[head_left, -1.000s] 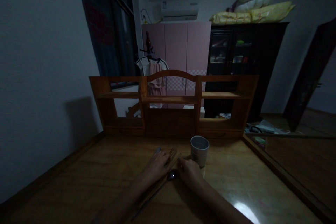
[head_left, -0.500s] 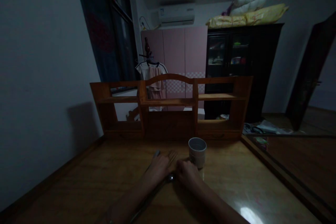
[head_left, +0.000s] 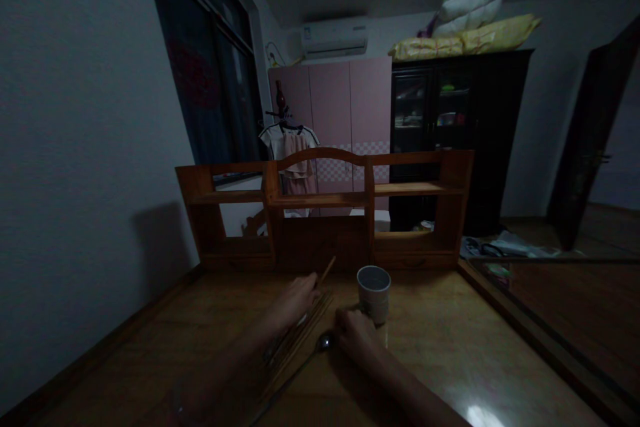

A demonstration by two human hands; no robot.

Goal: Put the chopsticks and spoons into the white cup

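Observation:
My left hand [head_left: 301, 295] is closed around a thin wooden chopstick [head_left: 327, 270], whose tip points up and away. Just below that hand, several more chopsticks [head_left: 295, 340] lie side by side on the table, slanting toward me. A long-handled metal spoon [head_left: 325, 341] rests to their right, bowl end away from me. My right hand [head_left: 354, 330] is curled on the table by the spoon's bowl; its fingers are closed and their inner side is hidden. Close behind it stands a grey cup [head_left: 375, 293], upright; whether hand and cup touch I cannot tell.
A wooden shelf unit [head_left: 323, 200] borders the far side of the wooden table [head_left: 430, 347]. A white wall [head_left: 90, 167] runs along the left, and a raised wooden edge [head_left: 505, 320] along the right. Cabinets stand beyond. The room is dim.
My left hand has lifted a little, away from my right hand, and now a chopstick sticks out of it. More of the chopsticks and spoon handle shows. The right hand stays by the cup.

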